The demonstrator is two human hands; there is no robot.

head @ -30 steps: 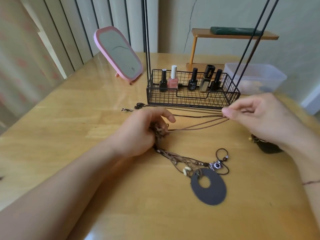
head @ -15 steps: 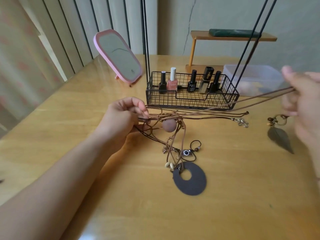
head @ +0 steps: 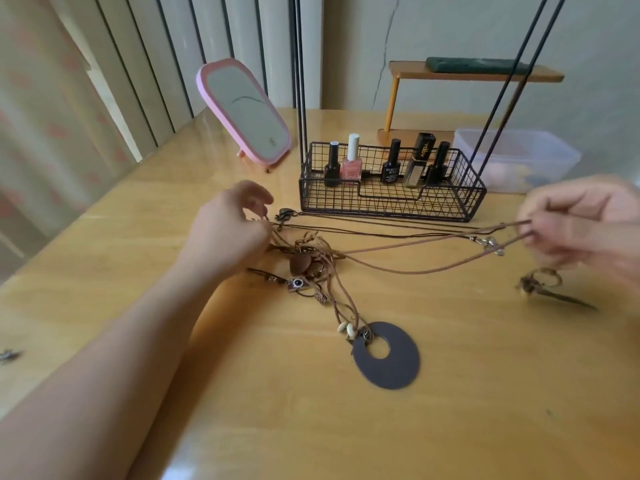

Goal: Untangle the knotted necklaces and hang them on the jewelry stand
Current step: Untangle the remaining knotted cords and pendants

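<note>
Currently, left hand [head: 228, 226]: cords pinched beside the knot [head: 308, 261] on the table [head: 485, 393].
Right hand [head: 581, 223]: tan cord [head: 415, 270] pinched — drawn sideways.
Risk: knot tightened if pulled harder — stand [head: 391, 199] unused.

bare table [head: 450, 427] near front, wire basket [head: 391, 199] and stand rods [head: 300, 74] blocking behind cords [head: 398, 247]

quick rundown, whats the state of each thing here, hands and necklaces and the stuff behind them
left hand: fingers curled, at the knot's left edge
right hand: pinches the brown cord, blurred
brown cord: stretched between hand and knot
necklaces: knotted, on the table
grey disc pendant: flat on the table
wire basket: upright, holds bottles
pink mirror: tilted back
</note>
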